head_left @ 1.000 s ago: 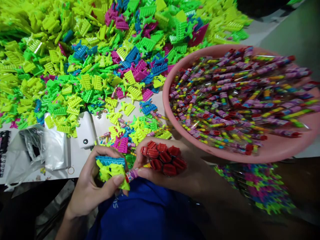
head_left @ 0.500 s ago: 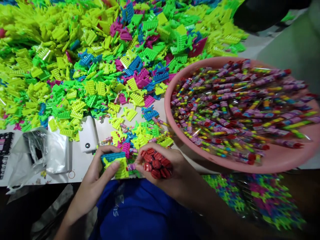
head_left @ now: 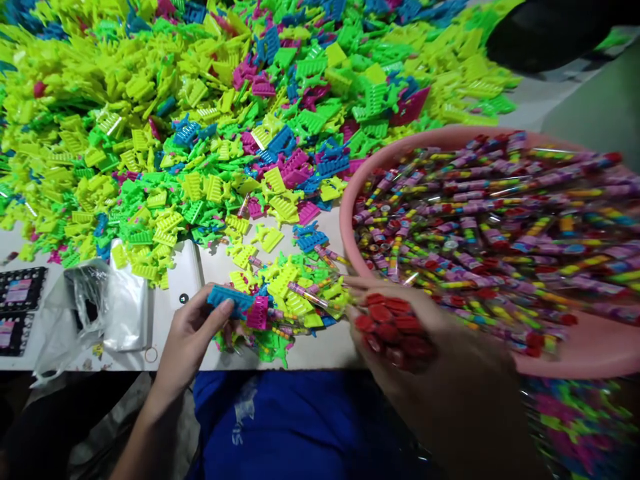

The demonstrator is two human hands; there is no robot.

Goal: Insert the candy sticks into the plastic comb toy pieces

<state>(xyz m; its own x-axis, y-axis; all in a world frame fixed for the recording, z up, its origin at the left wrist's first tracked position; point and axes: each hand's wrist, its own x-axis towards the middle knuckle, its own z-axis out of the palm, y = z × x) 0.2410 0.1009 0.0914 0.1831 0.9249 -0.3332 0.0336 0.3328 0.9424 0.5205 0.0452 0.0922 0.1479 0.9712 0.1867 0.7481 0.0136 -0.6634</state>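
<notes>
My left hand point(head_left: 193, 330) is closed around a blue ribbed plastic toy piece point(head_left: 231, 303), its thumb pressed on top. A pink ribbed piece point(head_left: 257, 313) is at the right end of the blue one; I cannot tell if it is held too. Under and beside this hand lies a small heap of toy pieces and candy tubes point(head_left: 307, 293). My right hand point(head_left: 420, 340), slightly blurred, grips a bundle of red-capped candy tubes point(head_left: 393, 327), caps facing me. It is at the near left rim of a pink basin point(head_left: 353, 227) full of similar candy tubes.
A large pile of neon yellow, green, blue and pink toy pieces point(head_left: 165, 133) covers the back of the table. At the left lie clear plastic bags point(head_left: 127, 300), a white device point(head_left: 184, 273) and a black patterned item point(head_left: 20, 307). A bag of colourful pieces point(head_left: 575, 420) is below the basin.
My right hand has moved right, away from my left hand, with its bundle of candy tubes. In my left hand, a blue piece now faces up where a yellow one was on top.
</notes>
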